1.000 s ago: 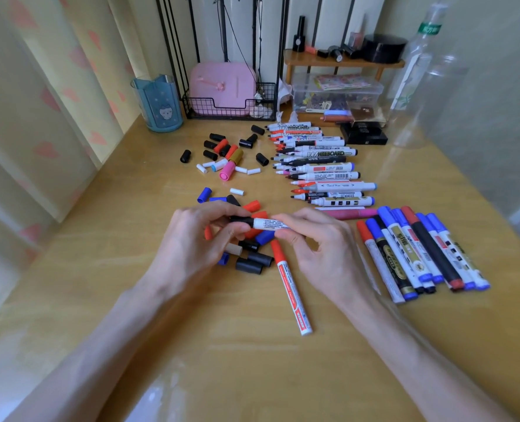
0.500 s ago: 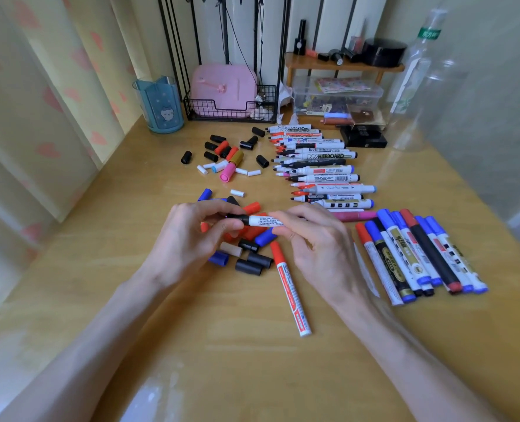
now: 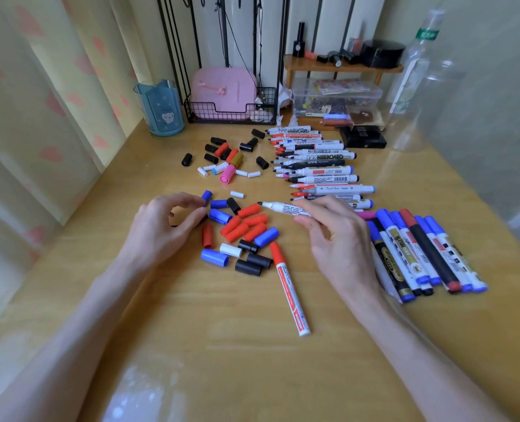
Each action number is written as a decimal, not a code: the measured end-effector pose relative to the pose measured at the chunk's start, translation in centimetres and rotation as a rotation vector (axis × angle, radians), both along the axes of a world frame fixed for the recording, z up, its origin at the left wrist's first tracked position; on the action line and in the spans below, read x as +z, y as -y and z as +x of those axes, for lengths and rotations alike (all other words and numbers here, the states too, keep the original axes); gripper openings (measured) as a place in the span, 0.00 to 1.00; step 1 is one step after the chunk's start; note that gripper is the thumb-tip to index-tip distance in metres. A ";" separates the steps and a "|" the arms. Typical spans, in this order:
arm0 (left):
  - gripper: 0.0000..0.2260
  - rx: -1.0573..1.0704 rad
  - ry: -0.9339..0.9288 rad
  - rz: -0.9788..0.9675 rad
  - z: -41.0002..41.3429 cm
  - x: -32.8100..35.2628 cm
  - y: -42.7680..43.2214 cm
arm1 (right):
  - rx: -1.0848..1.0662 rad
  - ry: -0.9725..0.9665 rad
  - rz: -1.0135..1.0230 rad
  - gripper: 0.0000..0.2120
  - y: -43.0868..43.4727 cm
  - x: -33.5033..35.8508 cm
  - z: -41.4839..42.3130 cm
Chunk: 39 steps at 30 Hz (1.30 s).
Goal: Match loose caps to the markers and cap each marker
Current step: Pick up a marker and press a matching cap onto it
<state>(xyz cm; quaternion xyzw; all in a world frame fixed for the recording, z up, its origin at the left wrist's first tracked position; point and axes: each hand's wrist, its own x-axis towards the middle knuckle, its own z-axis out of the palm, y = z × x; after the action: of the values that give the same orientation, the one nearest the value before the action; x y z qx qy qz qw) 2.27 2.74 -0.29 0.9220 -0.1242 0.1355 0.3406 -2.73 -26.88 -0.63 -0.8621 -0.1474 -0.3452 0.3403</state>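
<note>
Capped markers (image 3: 420, 248) are laid near the desk's (image 3: 252, 360) right edge; an uncapped row (image 3: 319, 166) is left toward the back. One bare-tipped marker (image 3: 283, 208) is pinched mid-desk by the right hand (image 3: 334, 236); the curled left hand's (image 3: 164, 226) hold cannot be told.

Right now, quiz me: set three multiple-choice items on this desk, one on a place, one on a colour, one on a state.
1. Where on the table does the lone red-capped marker lie?
A. beyond the cap pile
B. on the near side of the cap pile
C. on top of the cap pile

2. What colour is the tip of the marker in the right hand?
A. red
B. black
C. blue

3. The markers grouped at the right are:
A. capped
B. uncapped
C. standing upright

Answers:
1 B: it lies flat, closer to the person than the caps.
2 B: its bare tip is black.
3 A: each carries a cap, mostly blue.
</note>
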 end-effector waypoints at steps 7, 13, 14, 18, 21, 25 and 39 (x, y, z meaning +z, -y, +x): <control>0.14 -0.138 0.032 0.186 3.3 -0.5 3.1 | -0.012 -0.033 -0.011 0.12 0.0 -0.2 0.3; 0.12 -0.177 0.016 0.353 6.0 0.1 4.0 | -0.036 -0.046 -0.011 0.12 0.4 -0.2 0.5; 0.11 -0.183 0.014 0.366 6.2 0.3 4.0 | -0.037 -0.049 -0.011 0.12 0.4 -0.3 0.5; 0.08 -0.237 0.080 0.381 6.3 1.0 4.0 | -0.044 -0.053 -0.016 0.12 0.4 -0.4 0.6; 0.06 -0.268 0.103 0.247 5.4 1.3 4.3 | -0.051 -0.059 0.001 0.12 0.6 -0.3 0.6; 0.04 -0.317 -0.015 -0.079 2.6 2.1 4.8 | -0.045 -0.055 0.010 0.11 0.5 0.0 0.4; 0.07 -0.323 -0.057 -0.179 -0.5 1.7 4.7 | 0.026 -0.004 -0.007 0.11 -0.2 0.1 -0.1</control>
<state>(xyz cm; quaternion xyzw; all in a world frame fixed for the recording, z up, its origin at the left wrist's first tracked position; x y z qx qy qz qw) 1.74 -1.92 1.45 0.8597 -0.2481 0.0633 0.4420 -2.83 -26.70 -0.48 -0.8621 -0.1591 -0.3385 0.3418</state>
